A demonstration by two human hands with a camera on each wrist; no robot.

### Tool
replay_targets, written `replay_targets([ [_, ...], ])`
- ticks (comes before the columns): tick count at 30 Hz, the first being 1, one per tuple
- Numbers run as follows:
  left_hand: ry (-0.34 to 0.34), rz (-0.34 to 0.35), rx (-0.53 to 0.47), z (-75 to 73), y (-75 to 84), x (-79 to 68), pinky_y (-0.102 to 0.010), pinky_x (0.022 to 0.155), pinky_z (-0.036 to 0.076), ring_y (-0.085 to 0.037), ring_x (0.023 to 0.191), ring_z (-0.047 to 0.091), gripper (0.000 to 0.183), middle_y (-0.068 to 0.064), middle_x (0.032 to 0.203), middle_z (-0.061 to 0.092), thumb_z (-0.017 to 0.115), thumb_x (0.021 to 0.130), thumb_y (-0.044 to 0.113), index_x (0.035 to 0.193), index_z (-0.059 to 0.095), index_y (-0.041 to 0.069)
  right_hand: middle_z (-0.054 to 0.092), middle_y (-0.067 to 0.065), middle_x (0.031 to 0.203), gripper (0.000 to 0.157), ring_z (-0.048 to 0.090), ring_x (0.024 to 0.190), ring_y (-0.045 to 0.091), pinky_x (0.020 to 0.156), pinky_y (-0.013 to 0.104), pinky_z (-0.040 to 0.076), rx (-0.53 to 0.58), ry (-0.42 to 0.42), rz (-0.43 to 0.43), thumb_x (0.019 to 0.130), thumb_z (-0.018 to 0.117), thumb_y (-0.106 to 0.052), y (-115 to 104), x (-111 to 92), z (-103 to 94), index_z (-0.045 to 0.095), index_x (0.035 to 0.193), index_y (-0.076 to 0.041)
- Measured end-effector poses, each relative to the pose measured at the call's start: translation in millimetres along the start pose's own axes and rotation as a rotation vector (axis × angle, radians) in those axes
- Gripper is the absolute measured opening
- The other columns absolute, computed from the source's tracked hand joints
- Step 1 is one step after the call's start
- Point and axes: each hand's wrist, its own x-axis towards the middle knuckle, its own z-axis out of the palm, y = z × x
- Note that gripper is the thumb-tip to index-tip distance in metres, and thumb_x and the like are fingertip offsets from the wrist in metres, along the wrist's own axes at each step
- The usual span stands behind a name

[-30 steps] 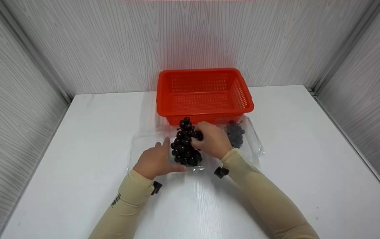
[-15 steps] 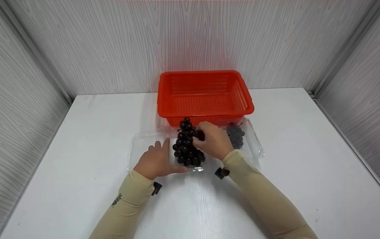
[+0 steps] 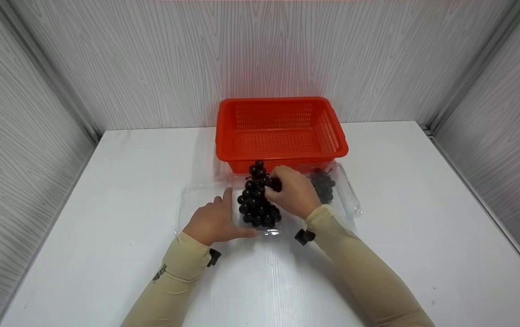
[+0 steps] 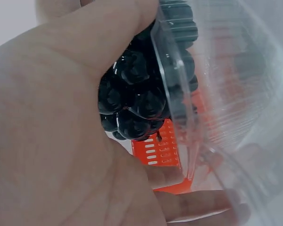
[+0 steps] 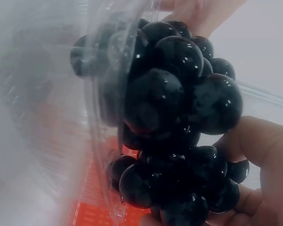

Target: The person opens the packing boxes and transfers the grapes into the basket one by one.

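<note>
A bunch of black grapes (image 3: 256, 204) leans over a clear plastic container (image 3: 271, 232) in the middle of the table. My right hand (image 3: 294, 193) grips the bunch at its upper right side, thumb and fingers bent in among the grapes (image 5: 179, 108). My left hand (image 3: 214, 221) lies at the container's left front corner, its thumb stretched along the front edge and its fingers pointing away. In the left wrist view, straight fingers (image 4: 193, 205) reach along the clear plastic rim (image 4: 177, 94), beside the grapes. The bunch hides the container's inside.
Right behind stands a red plastic basket (image 3: 282, 162). Beside my right hand, a second, greyish-looking bunch of grapes (image 3: 323, 186) shows through clear plastic (image 3: 348, 193). Another clear plastic sheet or lid (image 3: 194, 197) lies left of my left hand. White wood-grain walls enclose the table.
The bunch of grapes has shifted slightly to the right and turned a little in my right hand. My left hand has stayed nearly still.
</note>
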Motion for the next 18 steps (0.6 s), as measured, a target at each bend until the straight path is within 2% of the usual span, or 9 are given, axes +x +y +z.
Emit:
replay_targets([
  [3, -0.012, 0.001, 0.01, -0.3, 0.1, -0.1, -0.05, 0.081, 0.057, -0.038, 0.091, 0.067, 0.131, -0.03, 0.125, 0.061, 0.08, 0.071, 0.071, 0.163, 0.019, 0.0, 0.063, 0.002, 0.094, 0.013, 0.057, 0.082, 0.02, 0.077, 0.035, 0.053, 0.014, 0.003, 0.005, 0.093, 0.073, -0.02, 0.6, 0.4, 0.0, 0.066, 0.1, -0.011],
  [8, -0.029, -0.005, 0.042, -2.5, 1.4, -1.1, -0.051, 0.082, 0.057, -0.04, 0.093, 0.066, 0.127, -0.028, 0.123, 0.06, 0.078, 0.073, 0.074, 0.165, 0.021, 0.006, 0.059, 0.002, 0.098, 0.016, 0.058, 0.081, 0.02, 0.077, 0.034, 0.055, 0.041, 0.012, 0.011, 0.093, 0.073, -0.02, 0.4, 0.9, -0.6, 0.067, 0.102, -0.009],
  [18, -0.034, -0.002, 0.06, -2.0, 0.4, 0.3, -0.049, 0.078, 0.057, -0.037, 0.087, 0.064, 0.127, -0.025, 0.117, 0.061, 0.077, 0.073, 0.075, 0.165, 0.022, 0.006, 0.058, 0.002, 0.098, 0.016, 0.057, 0.081, 0.019, 0.074, 0.032, 0.053, 0.059, -0.002, 0.037, 0.094, 0.074, -0.021, 0.5, 1.9, -0.6, 0.067, 0.103, -0.009],
])
